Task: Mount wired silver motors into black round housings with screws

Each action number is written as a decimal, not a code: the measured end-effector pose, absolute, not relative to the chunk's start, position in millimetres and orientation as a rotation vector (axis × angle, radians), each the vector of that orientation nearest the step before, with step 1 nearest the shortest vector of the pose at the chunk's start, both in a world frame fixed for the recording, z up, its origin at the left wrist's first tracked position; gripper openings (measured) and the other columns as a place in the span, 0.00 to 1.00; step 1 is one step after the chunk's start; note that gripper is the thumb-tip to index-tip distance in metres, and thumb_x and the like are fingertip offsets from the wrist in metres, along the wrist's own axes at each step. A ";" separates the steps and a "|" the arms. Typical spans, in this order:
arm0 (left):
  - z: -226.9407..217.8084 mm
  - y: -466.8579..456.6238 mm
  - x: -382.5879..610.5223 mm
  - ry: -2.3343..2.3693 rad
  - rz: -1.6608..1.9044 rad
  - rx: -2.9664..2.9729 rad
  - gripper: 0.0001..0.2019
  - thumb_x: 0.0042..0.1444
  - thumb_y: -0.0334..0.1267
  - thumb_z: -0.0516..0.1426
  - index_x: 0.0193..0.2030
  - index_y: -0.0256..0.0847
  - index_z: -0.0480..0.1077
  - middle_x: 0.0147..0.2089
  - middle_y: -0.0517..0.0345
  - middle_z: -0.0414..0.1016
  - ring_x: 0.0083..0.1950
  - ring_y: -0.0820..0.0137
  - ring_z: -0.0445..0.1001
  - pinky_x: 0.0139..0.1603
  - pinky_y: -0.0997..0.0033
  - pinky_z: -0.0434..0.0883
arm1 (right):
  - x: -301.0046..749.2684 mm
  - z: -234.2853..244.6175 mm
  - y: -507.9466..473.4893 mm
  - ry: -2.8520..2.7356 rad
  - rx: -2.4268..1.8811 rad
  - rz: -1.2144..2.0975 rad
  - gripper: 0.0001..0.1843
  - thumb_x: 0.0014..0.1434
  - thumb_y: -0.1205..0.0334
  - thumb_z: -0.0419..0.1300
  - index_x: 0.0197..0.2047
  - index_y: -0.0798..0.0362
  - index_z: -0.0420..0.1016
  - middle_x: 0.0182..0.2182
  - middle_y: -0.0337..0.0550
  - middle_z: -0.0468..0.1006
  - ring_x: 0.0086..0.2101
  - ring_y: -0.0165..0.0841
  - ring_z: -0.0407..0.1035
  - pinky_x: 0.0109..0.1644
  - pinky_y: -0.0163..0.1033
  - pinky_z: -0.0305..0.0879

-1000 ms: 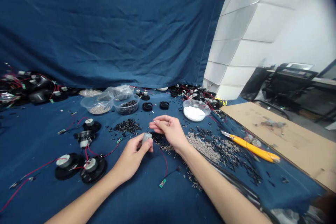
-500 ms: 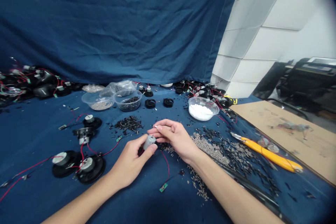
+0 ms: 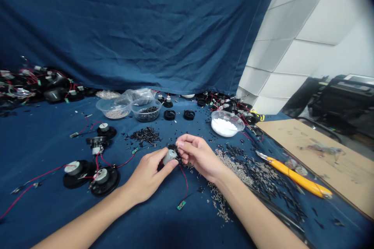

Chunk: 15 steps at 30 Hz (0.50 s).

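Observation:
My left hand [image 3: 152,173] is closed round a small grey cylindrical motor [image 3: 170,156], its end face turned up. A red wire runs down from beneath the motor to a small green circuit board [image 3: 181,204] lying on the blue cloth. Just right of the motor is my right hand [image 3: 194,155], thumb and forefinger pinched together. Whatever sits between those fingertips is too small to make out. Close behind the fingers lie some dark small parts, partly hidden.
Several black housings with motors [image 3: 76,173] lie at left. Tubs of screws [image 3: 146,111] and white pieces [image 3: 224,124] stand behind. Loose screws [image 3: 233,167] spread at right, beside a yellow utility knife [image 3: 295,173] and a cardboard sheet [image 3: 321,151].
My right fingers have curled from a looser, extended pose into a tighter pinch. The left hand still holds the motor. The whole view has shifted slightly.

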<state>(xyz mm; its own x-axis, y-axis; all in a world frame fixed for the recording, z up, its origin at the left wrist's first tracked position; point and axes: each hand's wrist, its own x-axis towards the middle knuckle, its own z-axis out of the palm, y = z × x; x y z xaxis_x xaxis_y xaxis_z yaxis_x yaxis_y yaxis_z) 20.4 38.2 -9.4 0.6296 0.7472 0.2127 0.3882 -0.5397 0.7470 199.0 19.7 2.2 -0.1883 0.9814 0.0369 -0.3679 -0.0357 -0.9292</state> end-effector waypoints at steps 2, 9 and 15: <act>-8.2 37.9 19.4 0.867 0.686 2.209 0.17 0.66 0.49 0.48 0.37 0.39 0.68 0.34 0.58 0.71 0.34 0.68 0.66 0.37 0.72 0.60 | 198.5 5.4 17.5 -1.077 -0.827 1.515 0.16 0.52 0.56 0.70 0.33 0.57 0.71 0.24 0.37 0.70 0.22 0.25 0.60 0.26 0.30 0.57; -4.3 36.9 19.5 0.904 0.687 2.267 0.18 0.66 0.50 0.47 0.35 0.39 0.68 0.32 0.57 0.70 0.33 0.67 0.65 0.36 0.70 0.60 | 196.8 6.4 13.8 -1.096 -0.820 1.501 0.12 0.54 0.58 0.68 0.33 0.56 0.70 0.23 0.34 0.66 0.20 0.23 0.56 0.22 0.27 0.52; 0.8 34.6 18.5 0.859 0.712 2.256 0.16 0.65 0.49 0.48 0.35 0.40 0.69 0.34 0.56 0.72 0.34 0.67 0.68 0.38 0.71 0.64 | 196.9 3.9 12.4 -1.086 -0.777 1.519 0.11 0.55 0.60 0.68 0.34 0.57 0.71 0.25 0.38 0.70 0.21 0.23 0.58 0.23 0.27 0.57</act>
<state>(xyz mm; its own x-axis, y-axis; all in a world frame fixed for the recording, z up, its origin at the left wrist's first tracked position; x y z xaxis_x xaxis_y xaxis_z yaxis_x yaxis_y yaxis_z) 18.5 34.6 0.8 0.6442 0.7195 0.2597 0.3886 -0.6003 0.6991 196.9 12.4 3.9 -0.2244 0.9721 0.0686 -0.3790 -0.0222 -0.9251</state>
